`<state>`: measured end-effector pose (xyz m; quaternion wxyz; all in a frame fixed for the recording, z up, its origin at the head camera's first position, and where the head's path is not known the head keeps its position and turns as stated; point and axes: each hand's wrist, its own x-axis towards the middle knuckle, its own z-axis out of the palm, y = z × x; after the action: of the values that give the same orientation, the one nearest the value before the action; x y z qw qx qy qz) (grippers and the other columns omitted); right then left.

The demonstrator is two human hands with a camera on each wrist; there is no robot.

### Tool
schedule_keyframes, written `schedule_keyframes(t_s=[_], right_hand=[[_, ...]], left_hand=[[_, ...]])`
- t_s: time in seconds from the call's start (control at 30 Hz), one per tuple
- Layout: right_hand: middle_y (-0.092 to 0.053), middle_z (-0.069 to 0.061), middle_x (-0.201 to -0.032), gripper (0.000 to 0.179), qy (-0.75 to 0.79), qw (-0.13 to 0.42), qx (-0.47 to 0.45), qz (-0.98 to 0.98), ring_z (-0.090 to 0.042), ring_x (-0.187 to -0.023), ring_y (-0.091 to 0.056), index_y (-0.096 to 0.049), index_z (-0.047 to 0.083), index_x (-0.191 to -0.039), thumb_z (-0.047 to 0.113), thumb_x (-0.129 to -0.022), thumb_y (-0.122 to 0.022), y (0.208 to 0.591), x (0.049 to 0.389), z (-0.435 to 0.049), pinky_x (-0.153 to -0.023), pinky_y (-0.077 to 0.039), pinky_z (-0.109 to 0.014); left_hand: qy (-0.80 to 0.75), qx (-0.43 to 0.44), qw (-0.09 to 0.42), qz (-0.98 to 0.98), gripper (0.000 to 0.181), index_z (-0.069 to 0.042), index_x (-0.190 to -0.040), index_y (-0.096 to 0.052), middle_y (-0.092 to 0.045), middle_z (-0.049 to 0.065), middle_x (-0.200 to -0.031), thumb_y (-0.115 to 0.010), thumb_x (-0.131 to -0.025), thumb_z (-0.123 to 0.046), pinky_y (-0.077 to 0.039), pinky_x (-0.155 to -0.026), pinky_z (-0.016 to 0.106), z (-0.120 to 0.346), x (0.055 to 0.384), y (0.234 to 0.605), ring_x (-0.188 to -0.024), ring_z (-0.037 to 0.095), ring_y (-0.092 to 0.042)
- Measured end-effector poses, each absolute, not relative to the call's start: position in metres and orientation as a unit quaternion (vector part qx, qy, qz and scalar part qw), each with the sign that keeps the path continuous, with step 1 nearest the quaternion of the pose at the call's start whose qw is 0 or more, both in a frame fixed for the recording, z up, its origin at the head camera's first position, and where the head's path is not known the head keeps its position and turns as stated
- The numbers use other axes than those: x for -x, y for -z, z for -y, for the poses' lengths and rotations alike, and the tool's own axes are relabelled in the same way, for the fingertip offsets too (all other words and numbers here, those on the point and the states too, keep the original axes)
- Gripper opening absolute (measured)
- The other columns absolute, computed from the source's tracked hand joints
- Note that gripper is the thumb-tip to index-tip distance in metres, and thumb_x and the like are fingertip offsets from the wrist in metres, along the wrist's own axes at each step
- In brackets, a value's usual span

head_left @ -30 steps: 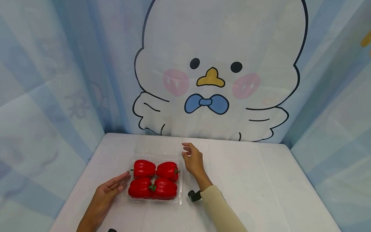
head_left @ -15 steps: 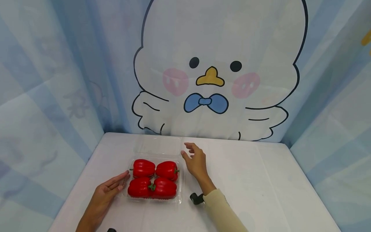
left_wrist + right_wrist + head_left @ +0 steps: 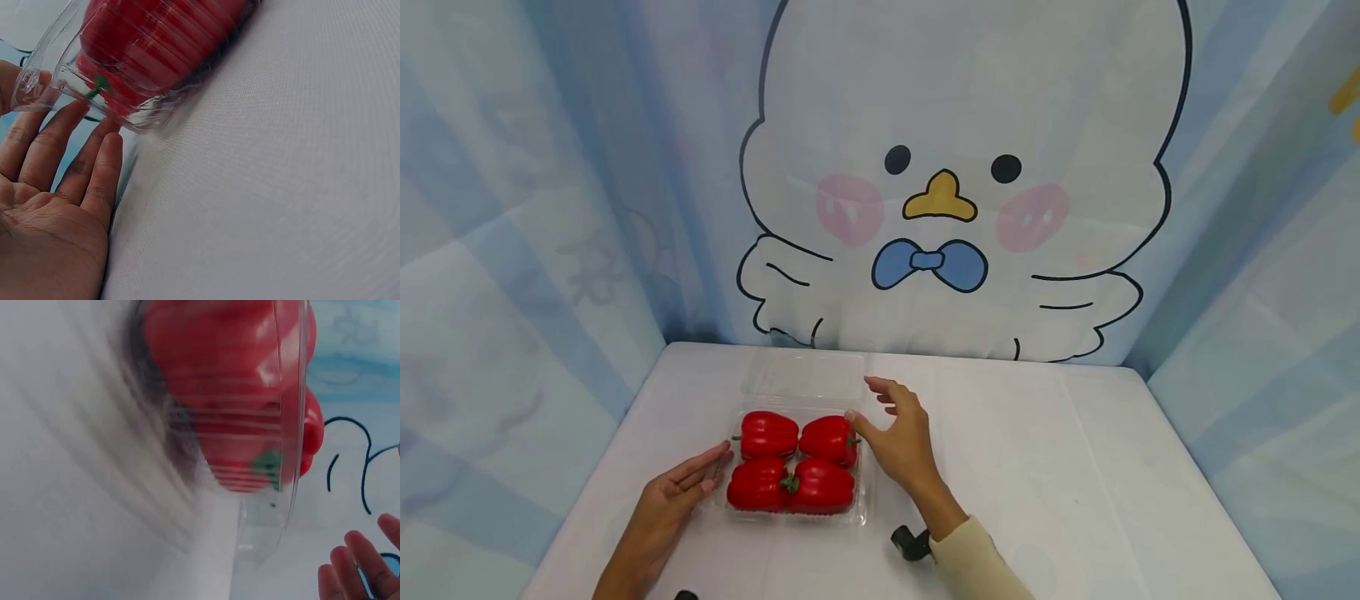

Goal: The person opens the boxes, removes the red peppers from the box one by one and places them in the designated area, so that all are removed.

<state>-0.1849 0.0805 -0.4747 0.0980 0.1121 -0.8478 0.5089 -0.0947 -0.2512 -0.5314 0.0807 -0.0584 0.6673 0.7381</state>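
Observation:
A clear plastic clamshell box [image 3: 863, 500] sits on the table with several red bell peppers [image 3: 823, 483] inside. Its transparent lid [image 3: 805, 375] lies folded back behind it. At the box's left side is my left hand [image 3: 670, 500]; fairly straight fingers [image 3: 50, 144] touch the rim and corner. Through the wall, a green stem [image 3: 99, 86] shows in the left wrist view. My right hand [image 3: 902, 433] hovers by the far right corner, fingers spread, thumb [image 3: 859, 422] over the edge beside a pepper; contact there is unclear. It holds nothing.
A white cloth covers the table [image 3: 1037, 475]. Behind it hangs a curtain [image 3: 955, 108] with a cartoon bird, and blue-white curtains stand at both sides. A dark wrist-camera piece [image 3: 912, 543] sticks out beside the right sleeve [image 3: 977, 558].
My right hand has come down and toward the box, its thumb now over the far right corner. My left hand has stayed at the left side. The view has shifted slightly.

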Motion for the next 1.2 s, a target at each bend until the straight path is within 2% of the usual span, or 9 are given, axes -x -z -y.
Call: schedule_keyframes(t_s=[0.33,0.4,0.63,0.8,0.93,1.07,1.2], right_hand=[[-0.063,0.000,-0.143,0.066,-0.505,0.069,-0.138,0.849,-0.030,-0.130,-0.058,-0.060,0.027,-0.147,0.038,-0.088,-0.087,0.474,0.152,-0.073,-0.104,-0.057,-0.057],[-0.063,-0.003,-0.143,0.067,-0.501,0.064,-0.146,0.850,-0.032,-0.131,-0.058,-0.060,0.028,-0.147,0.040,-0.088,-0.087,0.474,0.147,-0.071,-0.102,-0.058,-0.057],[-0.063,-0.004,-0.137,0.070,-0.495,0.049,-0.168,0.851,-0.030,-0.132,-0.056,-0.060,0.025,-0.147,0.041,-0.086,-0.090,0.478,0.132,-0.066,-0.104,-0.056,-0.060],[-0.061,-0.002,-0.133,0.071,-0.489,0.035,-0.170,0.855,-0.023,-0.128,-0.056,-0.059,0.025,-0.147,0.042,-0.085,-0.089,0.480,0.125,-0.064,-0.102,-0.059,-0.055],[-0.061,-0.002,-0.128,0.069,-0.474,0.028,-0.167,0.864,-0.019,-0.123,-0.055,-0.060,0.026,-0.145,0.042,-0.084,-0.090,0.484,0.119,-0.061,-0.098,-0.060,-0.045],[-0.060,0.001,-0.123,0.068,-0.456,0.039,-0.173,0.872,-0.015,-0.117,-0.053,-0.063,0.026,-0.141,0.041,-0.082,-0.092,0.489,0.116,-0.058,-0.093,-0.055,-0.037],[-0.060,0.005,-0.121,0.066,-0.445,0.054,-0.180,0.876,-0.012,-0.117,-0.053,-0.065,0.025,-0.138,0.039,-0.080,-0.094,0.491,0.114,-0.054,-0.093,-0.050,-0.038]], left_hand=[[-0.724,0.084,0.083,-0.680,0.064,-0.004,-0.160,-0.045,-0.064,-0.024,-0.144,-0.070,-0.104,-0.022,-0.054,-0.102,0.015,0.251,0.097,0.532,-0.126,-0.013,-0.062],[-0.724,0.083,0.084,-0.679,0.065,-0.005,-0.161,-0.045,-0.063,-0.025,-0.144,-0.070,-0.104,-0.023,-0.054,-0.102,0.015,0.251,0.097,0.532,-0.126,-0.013,-0.061],[-0.735,0.062,0.079,-0.670,0.061,0.000,-0.159,-0.045,-0.065,-0.023,-0.142,-0.068,-0.105,-0.017,-0.054,-0.102,0.015,0.252,0.096,0.532,-0.128,-0.011,-0.062],[-0.737,0.057,0.077,-0.669,0.060,0.000,-0.159,-0.045,-0.066,-0.023,-0.142,-0.067,-0.106,-0.017,-0.054,-0.102,0.015,0.252,0.096,0.531,-0.127,-0.011,-0.062],[-0.734,0.064,0.078,-0.671,0.062,0.001,-0.159,-0.044,-0.066,-0.023,-0.142,-0.068,-0.105,-0.018,-0.054,-0.101,0.015,0.251,0.096,0.531,-0.127,-0.011,-0.063],[-0.726,0.085,0.084,-0.677,0.064,-0.004,-0.160,-0.046,-0.064,-0.024,-0.144,-0.071,-0.104,-0.022,-0.054,-0.102,0.015,0.250,0.096,0.531,-0.126,-0.012,-0.062],[-0.722,0.095,0.086,-0.680,0.066,-0.007,-0.160,-0.046,-0.063,-0.023,-0.147,-0.073,-0.103,-0.025,-0.054,-0.103,0.016,0.250,0.096,0.530,-0.126,-0.012,-0.062]])
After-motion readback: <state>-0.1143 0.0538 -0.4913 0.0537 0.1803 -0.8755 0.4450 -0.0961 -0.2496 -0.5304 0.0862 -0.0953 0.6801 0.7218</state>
